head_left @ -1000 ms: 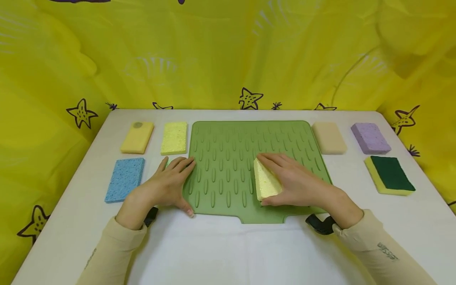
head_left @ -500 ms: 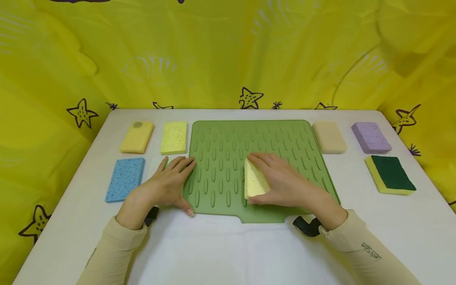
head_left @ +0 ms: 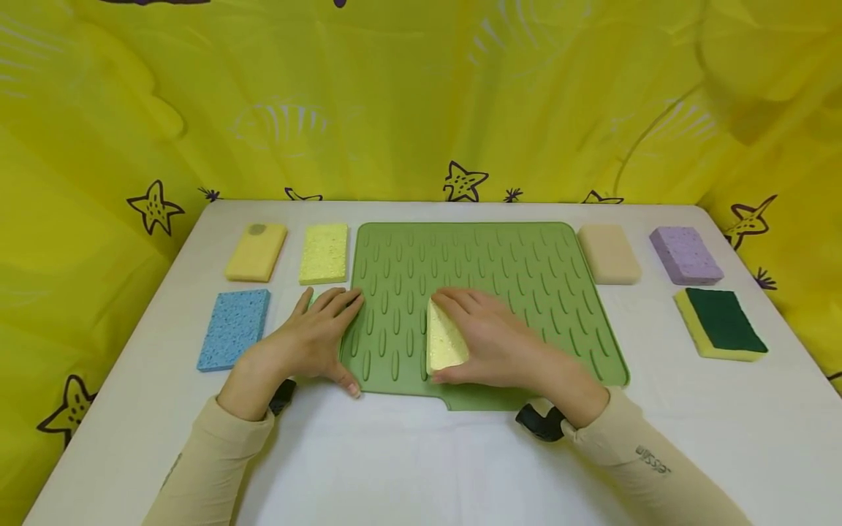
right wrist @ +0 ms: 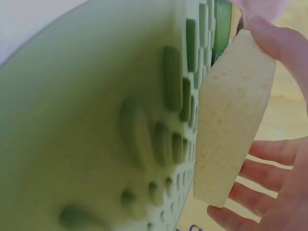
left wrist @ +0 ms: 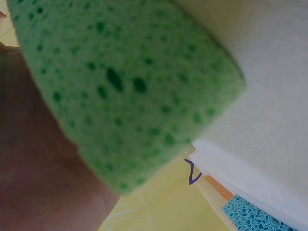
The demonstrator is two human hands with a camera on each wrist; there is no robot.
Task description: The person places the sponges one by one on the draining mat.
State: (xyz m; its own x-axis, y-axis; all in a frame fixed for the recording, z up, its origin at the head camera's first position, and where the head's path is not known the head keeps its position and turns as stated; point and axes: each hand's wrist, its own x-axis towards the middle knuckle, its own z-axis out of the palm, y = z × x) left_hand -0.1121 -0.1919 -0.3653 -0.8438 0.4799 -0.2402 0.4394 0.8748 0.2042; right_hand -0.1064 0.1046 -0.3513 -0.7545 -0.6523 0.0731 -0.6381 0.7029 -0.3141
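Observation:
My right hand (head_left: 490, 340) grips a pale yellow sponge (head_left: 442, 343) between thumb and fingers, on the ribbed green mat (head_left: 460, 252). In the right wrist view that sponge (right wrist: 233, 118) stands at the mat's raised ribs, fingers along one end and thumb at the other. My left hand (head_left: 304, 342) lies with spread fingers on the mat's left edge, fingertips and thumb touching it. A green sponge (left wrist: 125, 82) fills much of the left wrist view, close under that hand; in the head view the hand hides nearly all of it.
Left of the mat lie a blue sponge (head_left: 233, 330), a yellow-orange sponge (head_left: 258, 256) and a lemon-yellow sponge (head_left: 324, 253). To its right are a beige sponge (head_left: 609, 254), a purple sponge (head_left: 686, 255) and a yellow-and-green scouring sponge (head_left: 722, 325). A yellow curtain (head_left: 395, 102) stands behind the white table (head_left: 395, 460).
My right hand has slid the pale yellow sponge leftward across the mat, from right of its middle to left of it. My left hand stays at the mat's left edge.

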